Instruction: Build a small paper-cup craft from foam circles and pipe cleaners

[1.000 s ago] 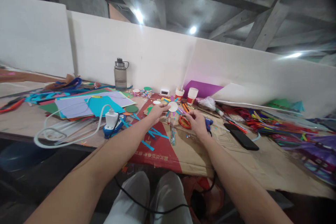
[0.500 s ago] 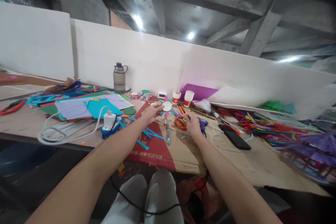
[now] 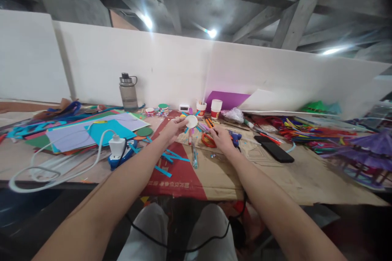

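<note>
Two hands over cardboard mat. Left hand (image 3: 173, 127) pinches white disc (image 3: 191, 121), raised above red patch. Right hand (image 3: 221, 139) curled beside red scissors (image 3: 208, 140), contents unclear. Judgement: hold disc level, rim grip, coloured strips (image 3: 198, 127) untouched.

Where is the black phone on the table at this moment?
In the head view, the black phone lies flat on the cardboard sheet, to the right of the right hand and just in front of the pile of colourful sticks.
</note>
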Demonstrator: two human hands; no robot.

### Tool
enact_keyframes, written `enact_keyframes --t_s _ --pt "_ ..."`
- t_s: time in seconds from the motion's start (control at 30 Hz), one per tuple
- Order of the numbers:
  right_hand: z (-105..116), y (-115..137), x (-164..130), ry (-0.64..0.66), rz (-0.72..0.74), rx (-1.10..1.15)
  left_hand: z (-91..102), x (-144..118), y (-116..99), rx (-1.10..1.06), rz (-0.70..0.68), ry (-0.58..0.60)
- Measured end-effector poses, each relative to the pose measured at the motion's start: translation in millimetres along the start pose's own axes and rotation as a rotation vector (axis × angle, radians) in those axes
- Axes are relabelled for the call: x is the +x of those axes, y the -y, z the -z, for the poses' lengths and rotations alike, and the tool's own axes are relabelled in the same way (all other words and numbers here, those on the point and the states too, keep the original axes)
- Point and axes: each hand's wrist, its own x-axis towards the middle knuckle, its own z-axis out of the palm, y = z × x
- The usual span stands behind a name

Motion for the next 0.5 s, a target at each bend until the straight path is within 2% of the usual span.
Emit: enact_keyframes --t_s 0.3,0.4,0.5 --pt "6.7 4.6 -1.6 -0.052 -0.065 -0.003 2.2 -0.2 -8.8 -0.154 0.053 -0.120" --pt "7.0 4.8 -4.0 -0.043 -0.030 -0.041 6.0 4.1 -9.6 -0.210 0.084 -0.174" --pt "5.7 5.5 -5.7 -0.012 0.008 -0.049 8.4 7.5 -10.8 -0.222 0.108 -0.172"
